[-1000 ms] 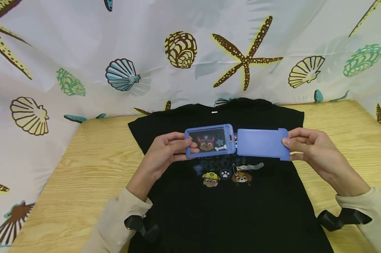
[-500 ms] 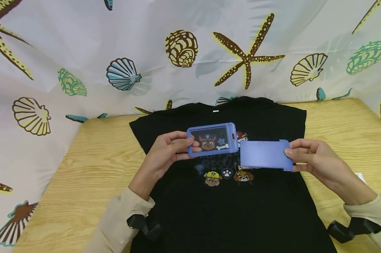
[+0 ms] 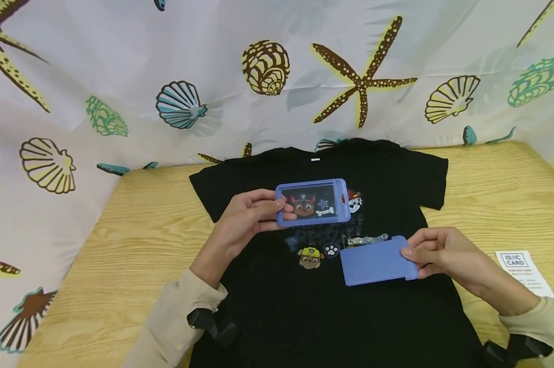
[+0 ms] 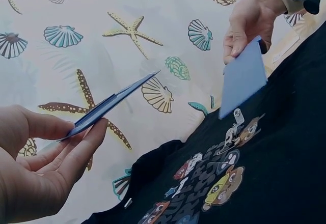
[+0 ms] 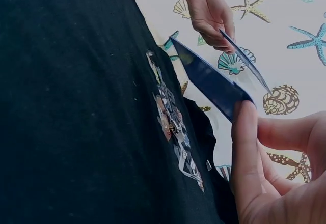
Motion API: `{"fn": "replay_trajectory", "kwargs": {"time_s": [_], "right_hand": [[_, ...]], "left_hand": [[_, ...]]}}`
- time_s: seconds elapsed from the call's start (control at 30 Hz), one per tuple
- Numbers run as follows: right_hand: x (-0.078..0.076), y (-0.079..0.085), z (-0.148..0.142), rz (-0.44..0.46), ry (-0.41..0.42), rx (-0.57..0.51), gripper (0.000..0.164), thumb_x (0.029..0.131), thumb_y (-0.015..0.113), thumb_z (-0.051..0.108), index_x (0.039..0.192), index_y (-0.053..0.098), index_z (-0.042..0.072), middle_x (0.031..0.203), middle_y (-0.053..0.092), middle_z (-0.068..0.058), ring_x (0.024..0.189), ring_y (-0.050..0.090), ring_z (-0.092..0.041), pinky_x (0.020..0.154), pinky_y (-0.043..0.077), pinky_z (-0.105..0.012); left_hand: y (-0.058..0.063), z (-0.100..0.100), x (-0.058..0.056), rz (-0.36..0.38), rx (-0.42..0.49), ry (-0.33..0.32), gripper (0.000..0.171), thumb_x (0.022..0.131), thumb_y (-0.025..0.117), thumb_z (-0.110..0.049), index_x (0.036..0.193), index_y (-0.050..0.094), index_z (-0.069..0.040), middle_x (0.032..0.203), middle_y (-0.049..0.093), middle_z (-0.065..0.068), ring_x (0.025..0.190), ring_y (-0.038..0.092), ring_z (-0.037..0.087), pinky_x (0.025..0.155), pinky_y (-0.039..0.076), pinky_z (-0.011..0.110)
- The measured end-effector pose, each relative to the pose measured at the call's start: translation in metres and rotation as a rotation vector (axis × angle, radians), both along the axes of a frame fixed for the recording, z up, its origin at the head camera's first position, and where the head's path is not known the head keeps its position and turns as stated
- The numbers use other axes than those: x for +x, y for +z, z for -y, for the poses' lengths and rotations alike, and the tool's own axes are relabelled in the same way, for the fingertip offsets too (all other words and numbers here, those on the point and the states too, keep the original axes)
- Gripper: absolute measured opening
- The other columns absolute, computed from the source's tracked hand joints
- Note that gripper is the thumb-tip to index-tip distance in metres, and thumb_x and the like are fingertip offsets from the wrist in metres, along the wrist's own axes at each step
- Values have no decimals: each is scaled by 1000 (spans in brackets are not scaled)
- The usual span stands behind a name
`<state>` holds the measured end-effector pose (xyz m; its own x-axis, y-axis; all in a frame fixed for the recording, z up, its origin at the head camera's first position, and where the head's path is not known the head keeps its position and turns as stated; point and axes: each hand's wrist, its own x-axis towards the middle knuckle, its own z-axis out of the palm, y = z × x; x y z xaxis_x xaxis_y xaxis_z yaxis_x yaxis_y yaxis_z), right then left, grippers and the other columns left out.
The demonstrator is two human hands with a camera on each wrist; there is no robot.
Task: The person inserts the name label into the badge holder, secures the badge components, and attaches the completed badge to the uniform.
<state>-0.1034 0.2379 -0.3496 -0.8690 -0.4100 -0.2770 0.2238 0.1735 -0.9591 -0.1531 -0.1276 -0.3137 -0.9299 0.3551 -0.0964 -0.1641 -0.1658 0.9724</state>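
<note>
My left hand point(image 3: 253, 220) pinches the left end of a blue card holder frame point(image 3: 313, 223), whose window lets the shirt's dog print show through. Lower and to the right, my right hand point(image 3: 451, 260) pinches the tabbed end of a flat blue card holder panel point(image 3: 373, 263). The two blue pieces are apart. Just behind the panel, a clear strap clip point(image 3: 368, 239) with a metal part lies on the black T-shirt point(image 3: 341, 317). In the left wrist view the frame point(image 4: 109, 104) appears nearly edge-on, and the panel point(image 4: 243, 79) hangs from the right hand's fingers.
The T-shirt lies spread over a wooden table point(image 3: 134, 245). A white printed paper card point(image 3: 525, 273) marked ID/IC CARD rests on the wood at the right, beside the right forearm. A curtain point(image 3: 226, 61) with shells and starfish hangs behind the table.
My right hand has brought the blue panel down and toward me, away from the frame, and the panel has tilted. The left hand keeps the frame nearly in place. The paper card has come into view.
</note>
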Motion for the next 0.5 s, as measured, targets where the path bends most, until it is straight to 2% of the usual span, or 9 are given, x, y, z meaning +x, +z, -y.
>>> {"fn": "replay_trajectory", "kwargs": {"time_s": [0.1,0.3,0.5], "right_hand": [[1,-3,2,7,8,21,2,93,62,8,94,64,8,75,66,4,68,58,-10,66,58,-30],[4,-10,9,5,6,73,15,90,69,13,93,62,0,74,68,0,64,63,-13,63,59,-32],[3,-16,10,23,-11,84,17,89,70,14,93,62,0,74,67,0,64,63,-12,64,59,-32]], "left_hand": [[-1,0,-1,4,-1,-2,22,95,56,0,114,54,12,88,73,5,84,71,17,79,57,36],[-3,2,-2,-1,5,-1,16,95,56,0,110,58,7,88,73,6,85,71,17,80,56,37],[-3,3,-3,9,0,10,17,95,56,1,110,57,8,88,73,6,85,71,17,80,56,36]]}}
